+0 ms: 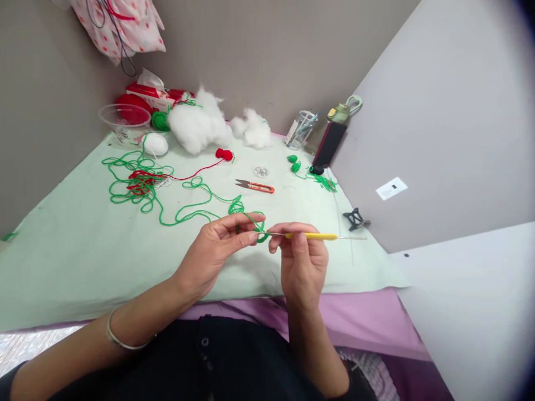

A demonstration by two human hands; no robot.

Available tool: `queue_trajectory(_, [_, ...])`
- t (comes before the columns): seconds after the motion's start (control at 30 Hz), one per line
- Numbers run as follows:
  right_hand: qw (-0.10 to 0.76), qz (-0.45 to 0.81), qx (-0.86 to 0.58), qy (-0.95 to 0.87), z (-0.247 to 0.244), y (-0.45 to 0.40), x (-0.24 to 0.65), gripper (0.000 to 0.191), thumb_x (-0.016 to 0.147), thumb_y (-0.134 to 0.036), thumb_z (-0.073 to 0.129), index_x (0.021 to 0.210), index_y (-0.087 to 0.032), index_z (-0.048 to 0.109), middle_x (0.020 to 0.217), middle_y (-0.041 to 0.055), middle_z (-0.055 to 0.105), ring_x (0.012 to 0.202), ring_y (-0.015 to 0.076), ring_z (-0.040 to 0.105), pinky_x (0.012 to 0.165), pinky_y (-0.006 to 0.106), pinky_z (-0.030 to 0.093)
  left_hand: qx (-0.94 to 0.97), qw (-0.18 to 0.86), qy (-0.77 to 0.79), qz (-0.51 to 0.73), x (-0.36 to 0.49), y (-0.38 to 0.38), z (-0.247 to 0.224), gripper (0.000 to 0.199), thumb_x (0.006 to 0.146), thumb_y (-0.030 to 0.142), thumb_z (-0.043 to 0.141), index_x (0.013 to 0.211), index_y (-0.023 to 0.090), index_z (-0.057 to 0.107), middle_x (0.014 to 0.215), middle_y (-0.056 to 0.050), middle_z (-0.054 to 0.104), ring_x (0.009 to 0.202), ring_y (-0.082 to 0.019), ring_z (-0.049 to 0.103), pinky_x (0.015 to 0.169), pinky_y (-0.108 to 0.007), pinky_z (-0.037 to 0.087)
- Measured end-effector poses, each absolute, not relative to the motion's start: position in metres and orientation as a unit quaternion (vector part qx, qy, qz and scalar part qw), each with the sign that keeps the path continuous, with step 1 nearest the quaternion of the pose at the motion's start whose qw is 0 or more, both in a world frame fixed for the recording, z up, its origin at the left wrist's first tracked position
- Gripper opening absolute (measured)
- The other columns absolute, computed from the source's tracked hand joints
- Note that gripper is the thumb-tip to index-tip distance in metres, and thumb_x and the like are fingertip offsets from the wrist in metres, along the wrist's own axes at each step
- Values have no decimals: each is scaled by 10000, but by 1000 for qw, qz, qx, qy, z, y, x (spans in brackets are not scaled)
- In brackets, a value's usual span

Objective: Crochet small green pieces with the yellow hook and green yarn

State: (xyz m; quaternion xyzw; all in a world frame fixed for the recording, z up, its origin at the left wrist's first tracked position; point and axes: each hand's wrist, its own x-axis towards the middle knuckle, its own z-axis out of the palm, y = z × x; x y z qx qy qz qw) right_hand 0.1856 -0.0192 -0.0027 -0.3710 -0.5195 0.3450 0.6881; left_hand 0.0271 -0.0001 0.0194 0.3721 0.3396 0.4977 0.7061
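Observation:
My right hand is closed on the yellow handle of a crochet hook, held nearly level with its metal shaft pointing left. Between thumb and fingers, my left hand pinches a small green crochet piece, and the hook's tip meets it there. Green yarn runs over the left fingers and trails back to loose loops on the table. Part of the crochet piece is hidden by the left fingertips.
Thread snips lie beyond my hands, near a small round clear case. White stuffing, a clear plastic tub and a tissue box stand at the back. Rightward are small green pieces, a pen cup and a bottle.

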Motion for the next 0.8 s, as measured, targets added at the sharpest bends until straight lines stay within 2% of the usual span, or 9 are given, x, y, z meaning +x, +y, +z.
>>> queue_trajectory(0.2, [679,264,-372,-576,1,-24,185,200,1057,-249,549,1055,-230,748,961,48,782,715,147,706,641,325,588,398,675,348,515,27,0,16,255,769,275,910,1020,264,866,884,-7,701,909,-161,627,879,-286,511])
queue_trajectory(0.47, [643,138,-373,-655,2,-28,184,257,1047,-169,517,1131,-263,742,989,51,792,808,187,738,679,368,631,466,609,376,520,24,1,20,213,801,275,883,1008,240,848,836,1,688,830,-151,641,806,-269,527])
queue_trajectory(0.8, [624,97,-364,-685,-1,-28,187,279,1039,-131,521,1173,-267,725,994,58,795,902,207,760,739,389,649,505,563,386,529,25,1,25,109,818,214,846,923,241,838,911,-14,742,817,-157,650,819,-299,545])
